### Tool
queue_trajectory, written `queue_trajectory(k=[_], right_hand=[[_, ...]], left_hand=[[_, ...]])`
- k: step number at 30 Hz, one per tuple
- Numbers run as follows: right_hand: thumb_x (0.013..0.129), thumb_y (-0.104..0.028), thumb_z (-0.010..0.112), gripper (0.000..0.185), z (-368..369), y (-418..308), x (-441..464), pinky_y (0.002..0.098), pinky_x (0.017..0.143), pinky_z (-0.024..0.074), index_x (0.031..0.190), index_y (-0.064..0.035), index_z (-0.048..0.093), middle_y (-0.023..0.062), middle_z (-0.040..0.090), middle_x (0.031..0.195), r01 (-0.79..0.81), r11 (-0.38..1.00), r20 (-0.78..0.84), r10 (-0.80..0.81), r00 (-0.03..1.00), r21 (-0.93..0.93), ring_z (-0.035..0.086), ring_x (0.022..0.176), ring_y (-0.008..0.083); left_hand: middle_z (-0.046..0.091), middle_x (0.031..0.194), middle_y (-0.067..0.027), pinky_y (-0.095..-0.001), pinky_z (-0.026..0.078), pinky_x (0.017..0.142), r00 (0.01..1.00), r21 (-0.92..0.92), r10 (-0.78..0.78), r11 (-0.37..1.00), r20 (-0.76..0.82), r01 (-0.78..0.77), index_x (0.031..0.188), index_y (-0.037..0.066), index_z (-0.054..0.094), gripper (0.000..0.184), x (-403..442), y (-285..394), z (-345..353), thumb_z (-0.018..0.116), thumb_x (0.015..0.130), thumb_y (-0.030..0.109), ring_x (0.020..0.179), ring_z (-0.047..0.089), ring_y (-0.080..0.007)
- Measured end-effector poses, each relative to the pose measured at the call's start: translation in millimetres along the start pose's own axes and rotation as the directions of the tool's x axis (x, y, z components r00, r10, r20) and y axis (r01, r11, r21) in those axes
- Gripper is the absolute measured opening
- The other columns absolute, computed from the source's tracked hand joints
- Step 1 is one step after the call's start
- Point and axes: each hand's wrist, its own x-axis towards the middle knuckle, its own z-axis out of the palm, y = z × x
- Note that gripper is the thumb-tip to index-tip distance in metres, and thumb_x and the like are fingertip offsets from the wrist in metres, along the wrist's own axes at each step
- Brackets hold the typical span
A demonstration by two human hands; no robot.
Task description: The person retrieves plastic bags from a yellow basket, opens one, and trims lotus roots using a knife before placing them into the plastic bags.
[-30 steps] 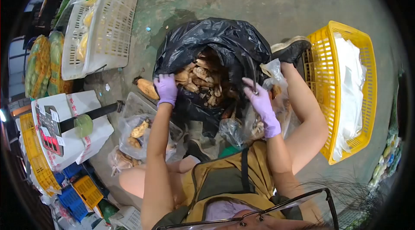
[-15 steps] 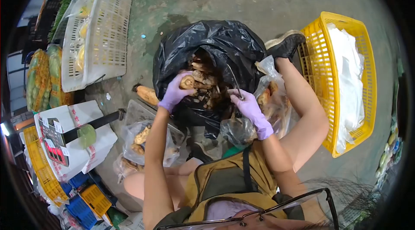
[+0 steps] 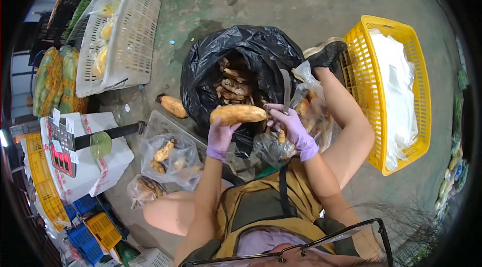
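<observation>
A pale tan root piece (image 3: 238, 114) lies sideways in my left hand (image 3: 220, 137), whose gloved fingers are wrapped round its left part. At the root's right end is my gloved right hand (image 3: 292, 129), closed on a knife (image 3: 286, 90) with its blade pointing up and away from me. Both hands are over the near edge of a black plastic bag (image 3: 206, 56). Inside the open bag lie several brownish root pieces (image 3: 235, 86). Another root (image 3: 173, 107) rests on the floor left of the bag.
Clear bags of roots lie at the left (image 3: 173, 159) and right (image 3: 307, 106). A yellow crate (image 3: 359, 61) with white plastic stands at the right, a white crate (image 3: 133, 36) at the upper left. A scale (image 3: 63, 146) and white boxes are at the left.
My left hand has come out of the black bag towards me with the long root in it. My right hand has shifted slightly, and the knife blade has turned more upright.
</observation>
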Motion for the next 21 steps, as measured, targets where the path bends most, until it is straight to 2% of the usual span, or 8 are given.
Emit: queue_trajectory(k=[3, 7, 8, 11, 13, 16, 19, 21], right_hand=[[0.081, -0.008, 0.064, 0.033, -6, -8, -3, 0.0174, 0.053, 0.0406, 0.113, -0.0015, 0.059, 0.0005, 0.062, 0.085, 0.085, 0.990, 0.025, -0.083, 0.996, -0.112, 0.053, 0.064, 0.0048], [0.080, -0.009, 0.065, 0.038, 8, -17, -15, 0.0245, 0.074, 0.0469, 0.117, -0.0020, 0.058, 0.0050, 0.064, 0.099, 0.234, 0.937, 0.312, -0.148, 0.938, -0.261, 0.058, 0.084, 0.0110], [0.080, -0.011, 0.065, 0.038, 12, -17, -18, 0.0257, 0.082, 0.0456, 0.117, -0.0038, 0.059, 0.0067, 0.064, 0.105, 0.161, 0.938, 0.302, -0.064, 0.951, -0.308, 0.060, 0.091, 0.0139], [0.079, -0.012, 0.064, 0.032, -4, -22, -17, 0.0235, 0.081, 0.0451, 0.110, -0.0055, 0.064, 0.0073, 0.065, 0.102, 0.229, 0.756, 0.087, -0.223, 0.971, -0.613, 0.059, 0.089, 0.0117], [0.078, -0.007, 0.055, 0.026, -48, -12, 1, 0.0253, 0.077, 0.0463, 0.101, -0.0050, 0.067, 0.0097, 0.067, 0.088, 0.252, 0.726, -0.124, -0.422, 0.898, -0.640, 0.060, 0.083, 0.0135], [0.076, -0.008, 0.053, 0.026, -92, -14, 16, 0.0301, 0.076, 0.0479, 0.098, -0.0042, 0.066, 0.0142, 0.067, 0.085, 0.115, 0.600, -0.195, -0.427, 0.883, -0.792, 0.063, 0.081, 0.0204], [0.076, -0.013, 0.054, 0.025, -103, -4, 25, 0.0359, 0.077, 0.0484, 0.096, -0.0039, 0.066, 0.0194, 0.066, 0.087, -0.001, 0.492, -0.232, -0.410, 0.882, -0.871, 0.064, 0.083, 0.0289], [0.075, -0.016, 0.055, 0.026, -105, 9, 28, 0.0400, 0.079, 0.0477, 0.095, -0.0030, 0.065, 0.0222, 0.065, 0.091, -0.164, 0.285, -0.271, -0.392, 0.879, -0.944, 0.062, 0.087, 0.0348]], left_hand=[[0.052, 0.118, -0.0097, -0.0488, 0.041, 0.094, 0.948, -0.076, -0.264, 0.957, 0.178, 0.280, 0.125, 0.011, 0.044, 0.060, -29, 18, 7, 0.070, 0.076, 0.035, 0.113, 0.051, -0.0281], [0.058, 0.110, -0.0165, -0.0319, 0.051, 0.073, 0.814, 0.495, -0.581, 0.715, 0.027, 0.494, 0.127, 0.008, 0.043, 0.066, -46, 11, 43, 0.074, 0.071, 0.024, 0.084, 0.061, -0.0203], [0.061, 0.100, -0.0125, -0.0295, 0.051, 0.073, 0.795, 0.568, -0.603, 0.679, 0.071, 0.464, 0.126, 0.006, 0.043, 0.058, -47, 1, 41, 0.068, 0.073, 0.009, 0.081, 0.061, -0.0191], [0.060, 0.096, -0.0094, -0.0297, 0.051, 0.073, 0.828, 0.619, -0.560, 0.661, 0.031, 0.424, 0.125, 0.005, 0.042, 0.059, -42, -23, 14, 0.069, 0.073, 0.008, 0.080, 0.061, -0.0179], [0.058, 0.098, -0.0070, -0.0295, 0.049, 0.075, 0.870, 0.651, -0.491, 0.645, -0.048, 0.400, 0.123, 0.005, 0.042, 0.056, -38, -36, 3, 0.069, 0.074, 0.010, 0.083, 0.059, -0.0162], [0.055, 0.106, -0.0053, -0.0293, 0.044, 0.085, 0.921, 0.699, -0.372, 0.629, -0.114, 0.340, 0.123, 0.005, 0.041, 0.056, -31, -53, 18, 0.069, 0.074, 0.009, 0.095, 0.054, -0.0155], [0.052, 0.113, -0.0061, -0.0310, 0.042, 0.090, 0.974, 0.612, -0.223, 0.776, 0.042, 0.151, 0.126, 0.007, 0.038, 0.059, -10, -94, 19, 0.068, 0.074, 0.009, 0.103, 0.051, -0.0170], [0.051, 0.118, -0.0088, -0.0397, 0.039, 0.097, 0.974, 0.370, -0.221, 0.910, 0.055, 0.186, 0.128, 0.011, 0.036, 0.060, 4, -112, 26, 0.063, 0.075, 0.005, 0.113, 0.048, -0.0225]])
